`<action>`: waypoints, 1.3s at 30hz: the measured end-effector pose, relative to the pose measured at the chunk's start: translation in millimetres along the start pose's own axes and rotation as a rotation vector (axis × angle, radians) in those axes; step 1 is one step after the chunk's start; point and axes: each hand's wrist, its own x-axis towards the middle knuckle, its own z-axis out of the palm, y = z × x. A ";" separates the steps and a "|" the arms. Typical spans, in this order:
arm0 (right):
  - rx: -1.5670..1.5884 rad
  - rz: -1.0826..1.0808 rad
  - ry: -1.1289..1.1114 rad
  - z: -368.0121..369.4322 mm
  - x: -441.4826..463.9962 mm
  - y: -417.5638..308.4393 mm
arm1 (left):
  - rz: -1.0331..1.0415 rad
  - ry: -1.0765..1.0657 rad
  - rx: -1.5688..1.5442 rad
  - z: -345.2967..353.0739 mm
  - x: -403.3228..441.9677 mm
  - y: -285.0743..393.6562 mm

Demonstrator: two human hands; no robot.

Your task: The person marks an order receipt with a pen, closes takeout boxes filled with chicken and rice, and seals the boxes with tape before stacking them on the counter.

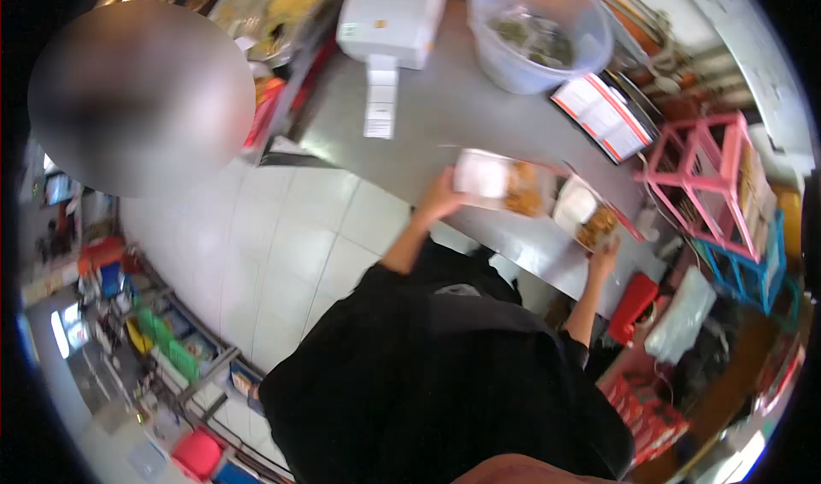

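Observation:
Over the metal counter (342, 133), my left hand (440, 195) grips the left end of a food package (523, 189) with a white part and orange-brown food inside. My right hand (605, 255) is at the lower right end of a second package (575, 206), which also shows a white part and brown food. The two packages lie side by side, their near edges close together. A label printer (393, 14) stands farther back on the counter, with a strip of white labels (381, 99) hanging out of it.
A clear tub (539, 35) with small bags stands at the back. Right of it lie a red-and-white printed sheet (603, 116) and a pink rack (697, 176). A red object (633, 309) is at lower right. A person with a blurred head is at the upper left.

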 end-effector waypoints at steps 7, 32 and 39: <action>-0.263 0.037 -0.207 -25.7 24.7 54.5 | 0.016 0.299 0.065 2.2 14.3 37.2; 0.627 -0.558 -0.791 220.0 -200.8 -457.5 | 0.114 0.465 -0.057 -315.2 -117.2 -32.6; 0.493 -0.062 -0.486 153.4 -161.2 -280.2 | 0.073 0.046 0.203 -193.2 27.9 -79.2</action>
